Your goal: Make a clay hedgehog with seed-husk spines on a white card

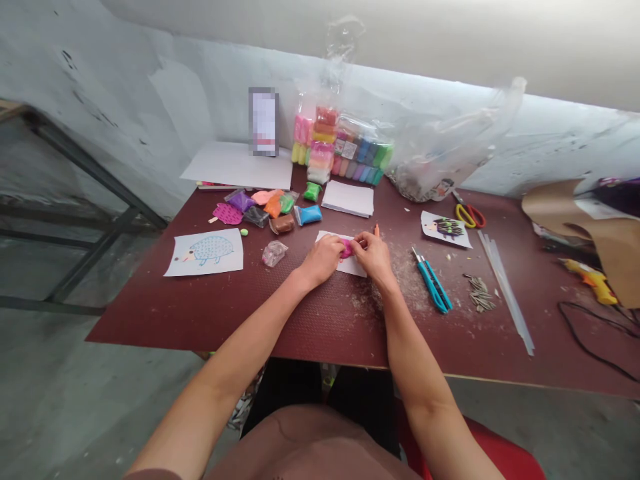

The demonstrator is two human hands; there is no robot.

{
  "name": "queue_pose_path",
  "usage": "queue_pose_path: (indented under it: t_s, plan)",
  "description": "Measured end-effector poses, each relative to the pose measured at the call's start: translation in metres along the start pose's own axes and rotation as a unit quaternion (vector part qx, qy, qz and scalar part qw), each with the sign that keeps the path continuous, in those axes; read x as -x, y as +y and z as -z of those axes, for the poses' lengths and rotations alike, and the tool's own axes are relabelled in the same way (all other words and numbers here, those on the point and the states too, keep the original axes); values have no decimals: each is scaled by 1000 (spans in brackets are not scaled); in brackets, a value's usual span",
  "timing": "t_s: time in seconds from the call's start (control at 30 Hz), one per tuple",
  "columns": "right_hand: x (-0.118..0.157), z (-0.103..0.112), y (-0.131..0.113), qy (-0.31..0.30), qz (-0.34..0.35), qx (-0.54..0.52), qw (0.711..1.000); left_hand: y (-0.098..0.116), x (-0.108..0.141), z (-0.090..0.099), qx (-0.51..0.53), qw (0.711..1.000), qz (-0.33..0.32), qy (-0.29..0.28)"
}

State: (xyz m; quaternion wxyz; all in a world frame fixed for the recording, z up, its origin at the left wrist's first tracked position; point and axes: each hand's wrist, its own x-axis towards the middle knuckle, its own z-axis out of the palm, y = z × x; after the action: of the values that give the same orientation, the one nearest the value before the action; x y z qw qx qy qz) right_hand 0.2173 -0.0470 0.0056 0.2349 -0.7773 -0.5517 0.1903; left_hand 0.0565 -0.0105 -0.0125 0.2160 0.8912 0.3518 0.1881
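Observation:
A lump of magenta modelling clay (346,247) lies on a small white paper card (352,267) near the middle of the table. My left hand (323,259) is closed at the clay's left side, its fingers curled and pressing on it. From the right, my right hand (373,257) pinches the same clay between thumb and fingers. Both hands cover parts of the card. Just behind my right hand the tip of an orange pencil-like stick (377,230) shows. A crumpled clear wrapper (275,253) rests left of my left hand.
Left are a hedgehog drawing (210,252) and clay packets (283,224). A paper stack (348,199) sits behind the hands. Right are a teal cutter (433,283), seed-like pieces (480,294), a decorated hedgehog card (444,229), scissors (470,215), glue sticks (506,293) and a yellow glue gun (595,280).

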Motion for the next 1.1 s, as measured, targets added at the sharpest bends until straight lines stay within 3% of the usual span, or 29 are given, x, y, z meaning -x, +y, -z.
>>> queue_pose_path:
  t_s: [0.13,0.4,1.1]
  plan:
    - [-2,1,2,4,9,0,1000,-1,1,2,3,1000,-13,3]
    - [-1,3,0,0,-4,36,999,3,2,2,-10,1000,20,-8]
    - [9,14,4,-13,11,55,998,0,3,-5,-23,1000,-6,-12]
